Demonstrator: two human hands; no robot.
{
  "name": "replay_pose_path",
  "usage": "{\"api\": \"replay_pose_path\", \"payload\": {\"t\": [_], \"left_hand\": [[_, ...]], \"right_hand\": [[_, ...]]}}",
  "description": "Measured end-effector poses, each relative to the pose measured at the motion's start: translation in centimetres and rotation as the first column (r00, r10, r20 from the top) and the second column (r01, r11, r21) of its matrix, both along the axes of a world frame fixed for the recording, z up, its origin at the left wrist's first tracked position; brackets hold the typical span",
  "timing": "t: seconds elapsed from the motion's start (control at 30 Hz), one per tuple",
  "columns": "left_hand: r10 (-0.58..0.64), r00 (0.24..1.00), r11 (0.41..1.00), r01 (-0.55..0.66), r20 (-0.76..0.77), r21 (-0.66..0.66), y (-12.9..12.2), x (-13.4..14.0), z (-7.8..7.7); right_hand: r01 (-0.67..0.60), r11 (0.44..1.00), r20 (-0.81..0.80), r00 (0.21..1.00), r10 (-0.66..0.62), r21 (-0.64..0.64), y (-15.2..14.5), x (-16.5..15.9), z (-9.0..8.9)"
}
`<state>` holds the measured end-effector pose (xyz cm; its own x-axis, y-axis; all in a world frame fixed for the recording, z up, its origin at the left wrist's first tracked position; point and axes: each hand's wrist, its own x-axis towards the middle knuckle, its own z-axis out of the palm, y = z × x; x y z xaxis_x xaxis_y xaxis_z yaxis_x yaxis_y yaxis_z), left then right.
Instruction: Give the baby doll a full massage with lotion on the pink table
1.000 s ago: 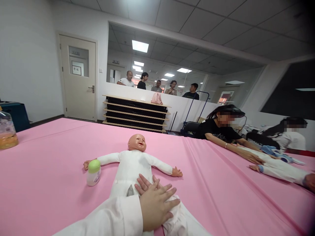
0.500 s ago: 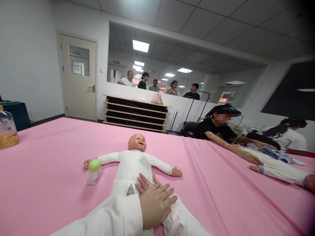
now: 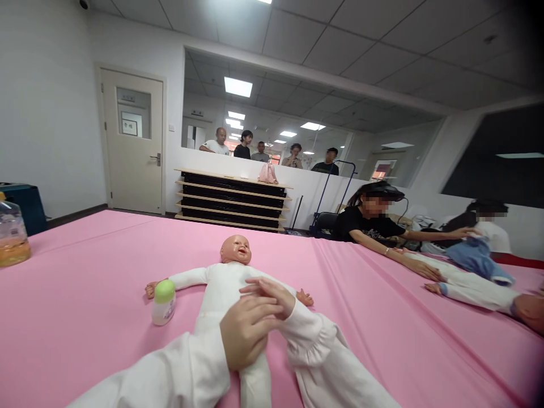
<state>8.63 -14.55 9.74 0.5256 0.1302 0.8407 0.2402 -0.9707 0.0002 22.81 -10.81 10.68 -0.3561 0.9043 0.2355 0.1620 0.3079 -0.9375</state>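
Observation:
A baby doll [image 3: 221, 294] in a white cloth body lies on its back, arms spread, on the pink-covered table. Over its lower trunk, my left hand [image 3: 246, 331] is held with its fingers stretched out and nothing in it. My right hand [image 3: 274, 294] is just beyond, above the doll's side, its fingers also extended and bare. The two hands overlap in view; whether they touch each other I cannot tell. Beside the doll's arm on the left stands a small whitish bottle [image 3: 164, 309] with a green cap.
The pink sheet [image 3: 97, 317] covers the wide table. At the far left stands a larger bottle [image 3: 12, 243] with orange liquid. To the right, a person in black [image 3: 374, 226] handles another doll [image 3: 476, 289] and blue clothing [image 3: 471, 258]. Several people are behind the window.
My right hand has come out from under the left and risen toward the doll's chest. My left hand has shifted left. The co-worker's far hand has lifted the blue clothing.

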Motion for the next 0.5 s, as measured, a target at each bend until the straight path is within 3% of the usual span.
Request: {"api": "replay_pose_path", "payload": {"t": [0.07,0.17,0.27,0.33,0.37,0.43,0.5], "left_hand": [[0.038,0.999,0.999,-0.039,0.025,0.03,1.1,-1.9,-0.2],[0.109,0.992,0.994,-0.11,-0.069,-0.011,2.8,-4.0,-1.4],[0.124,0.968,0.978,-0.156,-0.22,-0.135,3.9,-4.5,-2.2],[0.071,0.94,0.972,-0.14,-0.332,-0.189,4.4,-4.0,-2.2],[0.039,0.921,0.972,-0.125,-0.389,-0.198,4.7,-3.6,-2.2],[0.013,0.885,0.975,-0.114,-0.466,-0.19,5.1,-2.8,-2.2],[0.01,0.877,0.979,-0.106,-0.481,-0.172,5.4,-2.0,-2.5]], "right_hand": [[-0.043,0.996,-0.109,0.993,0.035,-0.077,0.9,0.7,2.2],[-0.052,0.998,-0.141,0.989,0.045,-0.044,2.7,-0.5,4.7],[-0.157,0.987,0.003,0.988,0.157,0.033,5.0,-3.3,5.5],[-0.263,0.961,0.231,0.944,0.237,0.085,6.5,-5.2,4.8],[-0.301,0.947,0.382,0.893,0.239,0.113,7.3,-6.1,4.1],[-0.357,0.918,0.679,0.718,0.15,0.174,8.6,-7.5,2.2],[-0.413,0.882,0.847,0.531,0.031,0.227,9.6,-8.3,0.1]]}}
